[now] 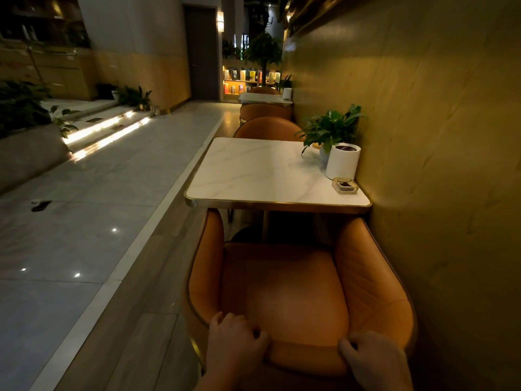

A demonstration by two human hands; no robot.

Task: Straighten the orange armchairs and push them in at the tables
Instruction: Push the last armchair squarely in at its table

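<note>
An orange armchair [284, 283] stands right in front of me, facing a white marble table [253, 170] with a gold rim. Its arm fronts reach just under the table's near edge. My left hand [235, 341] grips the top of the chair's backrest on the left. My right hand [369, 358] grips the same backrest on the right. Across the table, the back of a second orange armchair [267, 127] shows. Another orange armchair [263, 110] stands behind it at a farther table [263, 97].
A yellow wall [437, 165] runs close along the right of the chair and table. On the table's right side stand a potted plant [331, 128], a white cylinder [342, 160] and a glass ashtray [345, 185]. To the left lie a tiled aisle [84, 221] and lit steps [107, 131].
</note>
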